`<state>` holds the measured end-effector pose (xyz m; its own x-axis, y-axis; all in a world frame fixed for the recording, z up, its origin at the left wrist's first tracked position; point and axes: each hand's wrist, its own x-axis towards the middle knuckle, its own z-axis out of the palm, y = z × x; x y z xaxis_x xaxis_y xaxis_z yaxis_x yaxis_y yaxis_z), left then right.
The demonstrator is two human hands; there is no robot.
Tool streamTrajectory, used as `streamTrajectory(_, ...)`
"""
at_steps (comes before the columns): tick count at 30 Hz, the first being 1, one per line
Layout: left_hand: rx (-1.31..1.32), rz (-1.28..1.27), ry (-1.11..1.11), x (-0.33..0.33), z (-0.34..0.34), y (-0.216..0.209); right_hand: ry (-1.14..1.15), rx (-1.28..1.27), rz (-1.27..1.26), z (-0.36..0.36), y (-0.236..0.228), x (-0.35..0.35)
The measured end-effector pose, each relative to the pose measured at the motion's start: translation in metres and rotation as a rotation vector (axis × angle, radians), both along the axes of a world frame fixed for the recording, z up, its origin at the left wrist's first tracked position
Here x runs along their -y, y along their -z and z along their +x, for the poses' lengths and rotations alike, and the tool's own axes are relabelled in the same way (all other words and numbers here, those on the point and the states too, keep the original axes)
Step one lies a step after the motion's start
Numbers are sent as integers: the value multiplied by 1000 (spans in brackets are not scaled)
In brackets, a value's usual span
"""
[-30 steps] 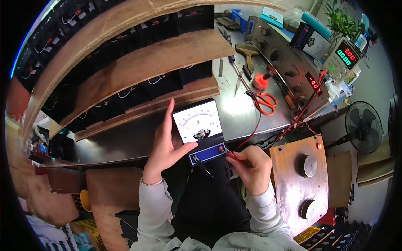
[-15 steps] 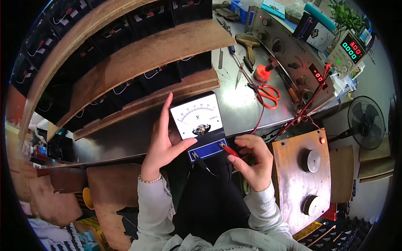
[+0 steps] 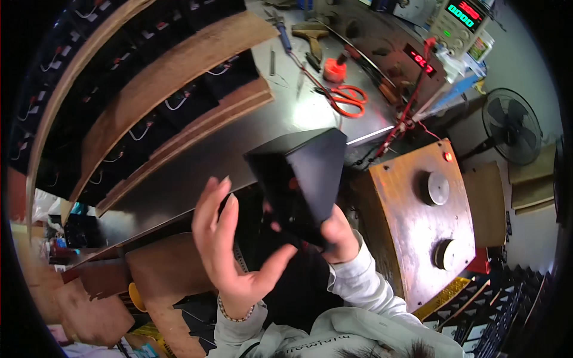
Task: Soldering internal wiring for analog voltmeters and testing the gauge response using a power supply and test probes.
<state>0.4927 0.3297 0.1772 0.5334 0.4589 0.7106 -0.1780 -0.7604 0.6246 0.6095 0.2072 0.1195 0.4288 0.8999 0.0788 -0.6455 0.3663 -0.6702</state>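
A black analog panel voltmeter is tilted up over my lap, its dark housing toward me and its dial turned out of sight. My right hand grips it near its lower end, with the thumb on the side and some fingers hidden behind it. To the left of the voltmeter, my left hand is open, its fingers spread and a beaded bracelet at the wrist. Whether the left thumb tip touches the housing, I cannot tell. The clip leads are not visible on the voltmeter from this side.
Wooden shelves with black housings stand at left on the metal bench. Orange-handled scissors, a red bottle and a brush lie beyond. At right are a box with two round knobs, a power supply and a fan.
The voltmeter has been turned from dial-up to show its dark housing. My left hand has let go of it; my right has moved from the red clip to the housing. The view has shifted.
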Motion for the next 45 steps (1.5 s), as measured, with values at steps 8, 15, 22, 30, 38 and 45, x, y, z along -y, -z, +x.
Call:
streamTrajectory(8,-415,104,-109,36,7,5,-157,-670,356,-6,28,1)
streamTrajectory(15,-344,314,-301,46,14,-7,-36,-623,139,-24,48,4)
streamTrajectory(22,-570,341,-196,32,52,-10,-202,-931,391,-31,71,-1)
streamTrajectory(30,-342,445,-217,5,44,-24,-331,-898,355,-27,49,-3)
streamTrajectory(38,-529,523,-49,5,44,-19,-411,-888,377,-28,55,-6)
streamTrajectory(45,-538,330,296,-12,27,-35,-371,-839,287,-22,48,-2)
